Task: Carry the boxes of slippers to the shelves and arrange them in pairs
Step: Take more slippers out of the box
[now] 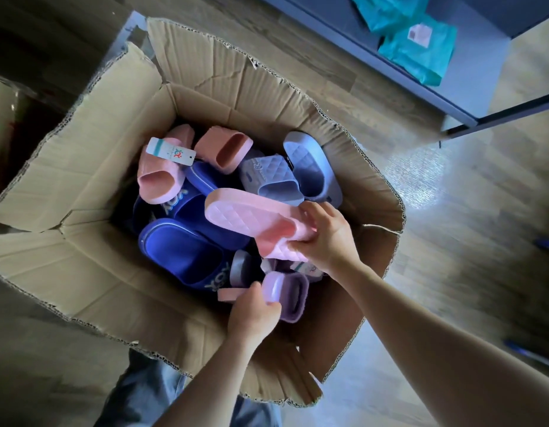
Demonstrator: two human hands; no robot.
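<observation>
Hands are both occupied inside the cardboard box (82, 186). The right hand (325, 234) is closed round one end of a pink quilted slipper (248, 218), fingers curled over its edge, and the slipper is held raised above the pile with its quilted face turned up. The left hand (254, 314) is wrapped round the end of a lilac slipper (287, 295), which is held low near the front wall of the box.

Below and beyond the hands, loose slippers are heaped unpaired: two dark blue slippers (180, 251), a pale blue quilted pair (285, 177) and two pink ribbed slippers (165, 171), one carrying a paper tag (171, 151). The box stands open on the floor, its flaps torn and spread. A shelf (451, 87) holding teal packets (421, 53) is seen near the box, at the upper right.

Slippers of this kind are judged light, soft and springy, with little risk of damage. Hold is best taken across the strap or the sole edge. Tags are not to be pulled. A matching pink slipper is probably still to be found in the heap.
</observation>
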